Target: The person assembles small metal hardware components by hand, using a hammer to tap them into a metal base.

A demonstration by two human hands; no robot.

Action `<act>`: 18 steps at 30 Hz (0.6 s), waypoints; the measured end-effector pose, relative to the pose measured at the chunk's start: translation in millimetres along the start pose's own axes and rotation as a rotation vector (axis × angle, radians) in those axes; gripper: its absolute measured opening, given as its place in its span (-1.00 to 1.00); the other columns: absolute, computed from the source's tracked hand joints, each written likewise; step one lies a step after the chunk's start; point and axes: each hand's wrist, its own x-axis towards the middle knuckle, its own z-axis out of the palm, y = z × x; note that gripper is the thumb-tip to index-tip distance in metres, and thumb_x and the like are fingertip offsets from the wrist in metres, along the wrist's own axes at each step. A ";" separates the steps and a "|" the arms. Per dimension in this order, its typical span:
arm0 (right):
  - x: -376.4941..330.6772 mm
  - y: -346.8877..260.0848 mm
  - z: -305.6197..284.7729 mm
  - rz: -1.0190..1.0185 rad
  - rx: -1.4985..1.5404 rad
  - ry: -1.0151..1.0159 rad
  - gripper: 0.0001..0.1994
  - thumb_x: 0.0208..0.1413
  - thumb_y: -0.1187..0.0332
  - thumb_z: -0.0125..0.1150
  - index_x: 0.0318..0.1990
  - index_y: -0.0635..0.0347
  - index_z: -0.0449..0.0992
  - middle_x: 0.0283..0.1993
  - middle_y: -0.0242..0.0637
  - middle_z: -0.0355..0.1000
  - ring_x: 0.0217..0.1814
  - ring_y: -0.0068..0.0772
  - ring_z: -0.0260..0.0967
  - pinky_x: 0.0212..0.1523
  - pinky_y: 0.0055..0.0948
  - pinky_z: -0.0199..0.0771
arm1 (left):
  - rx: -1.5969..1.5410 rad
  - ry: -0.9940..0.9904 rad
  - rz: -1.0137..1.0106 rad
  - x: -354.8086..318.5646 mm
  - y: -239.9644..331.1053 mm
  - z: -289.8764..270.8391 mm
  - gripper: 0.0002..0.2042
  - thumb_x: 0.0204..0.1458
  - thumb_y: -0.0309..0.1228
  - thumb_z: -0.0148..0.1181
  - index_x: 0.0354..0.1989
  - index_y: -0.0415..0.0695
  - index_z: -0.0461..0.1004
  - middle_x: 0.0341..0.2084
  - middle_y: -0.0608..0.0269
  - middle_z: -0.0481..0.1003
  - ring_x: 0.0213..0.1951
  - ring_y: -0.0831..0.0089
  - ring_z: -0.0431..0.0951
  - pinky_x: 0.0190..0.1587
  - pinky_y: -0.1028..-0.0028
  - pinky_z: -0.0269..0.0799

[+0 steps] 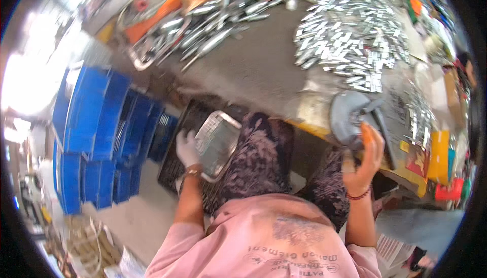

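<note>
Tray: the shallow, metal-rimmed tray (215, 154) rests over a black crate (170, 169), beside the seated person's thigh (264, 156) and below the level of the worktop (253, 70). Small bright pieces show toward its far end; the nearer part looks bare.

Left hand: the gloved left hand (187, 147) is at the tray's left edge. From where I stand, I cannot tell whether its fingers grip the rim or only rest there.

Right hand: the bare right hand (364, 161) is raised at a grey, round-bodied device (346, 118) near the worktop edge. Its fingers are partly bent; whether they close on anything cannot be told.

Handling: the tray is probably stiff and light, with a smooth rim that may slip under a glove. Grasp opposite long sides at mid-length, thumbs above, and keep level; the loose pieces would likely slide if it tilted. The device appears rigid and heavier. Support its broad body rather than its projecting arm, which may pivot.

Surroundings: a spread of shiny metal pieces (350, 24) lies on the worktop beyond the device. Blue bins (94, 110) stand stacked to the person's left.
</note>
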 end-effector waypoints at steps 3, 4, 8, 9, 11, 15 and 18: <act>3.1 -9.0 -2.2 0.015 0.049 0.007 -0.39 0.15 0.23 0.42 0.34 0.31 0.56 0.30 0.06 0.49 0.28 0.12 0.44 0.32 -0.04 0.43 | 0.144 0.217 0.454 21.3 48.4 -20.7 -0.73 0.44 -0.37 0.22 0.09 -0.36 0.62 -0.11 0.06 0.69 -0.12 0.31 0.64 0.07 0.28 0.57; 3.5 -8.5 -3.5 -0.014 0.030 0.023 -0.38 0.10 0.27 0.43 0.33 0.30 0.57 0.30 0.03 0.50 0.22 0.09 0.46 0.25 -0.06 0.44 | 0.079 0.201 0.402 7.3 105.0 -20.0 -0.77 0.45 -0.40 0.22 0.04 -0.33 0.64 -0.21 0.13 0.67 -0.21 0.37 0.62 -0.05 0.32 0.57; 8.1 -14.0 -5.9 -0.020 0.044 0.047 -0.33 -0.03 0.32 0.44 0.34 0.26 0.58 0.30 -0.11 0.53 0.18 0.05 0.48 0.23 -0.09 0.42 | -0.177 -0.090 0.718 -36.1 230.3 -10.0 -0.85 0.34 -0.47 0.34 -0.01 -0.25 0.68 -0.22 0.19 0.67 -0.24 0.46 0.63 -0.14 0.41 0.58; 9.3 -15.7 -7.3 -0.018 0.038 0.028 -0.32 -0.05 0.33 0.44 0.33 0.25 0.59 0.30 -0.12 0.53 0.19 0.04 0.48 0.24 -0.09 0.42 | -0.139 -0.135 1.010 -47.4 255.5 3.4 -0.85 0.31 -0.49 0.38 -0.01 -0.21 0.69 -0.20 0.20 0.68 -0.23 0.45 0.65 -0.14 0.40 0.59; 9.5 -16.2 -9.3 -0.006 0.018 0.022 -0.32 -0.07 0.33 0.44 0.33 0.24 0.59 0.30 -0.13 0.53 0.20 0.04 0.48 0.25 -0.09 0.42 | -0.051 -0.381 1.000 -68.9 289.7 32.9 -0.78 0.24 -0.50 0.42 0.05 -0.17 0.68 -0.11 0.21 0.69 -0.09 0.45 0.69 -0.01 0.43 0.58; 13.6 -15.3 -23.4 -0.014 0.047 0.042 -0.39 -0.03 0.41 0.45 0.29 0.22 0.61 0.27 -0.10 0.54 0.21 0.03 0.50 0.24 -0.11 0.47 | -0.047 -0.585 1.113 -72.3 324.5 101.9 -0.66 0.23 -0.43 0.43 0.17 -0.13 0.62 -0.05 0.12 0.70 -0.07 0.30 0.71 0.01 0.38 0.60; 6.4 -16.9 -39.2 0.111 0.273 0.057 -0.44 0.03 0.47 0.47 0.27 0.22 0.63 0.21 -0.05 0.55 0.20 0.03 0.53 0.19 -0.12 0.58 | 0.290 -0.564 1.116 -69.8 344.2 136.8 -0.52 0.26 -0.11 0.36 0.22 -0.18 0.57 0.08 -0.08 0.66 0.11 0.00 0.67 0.16 0.16 0.57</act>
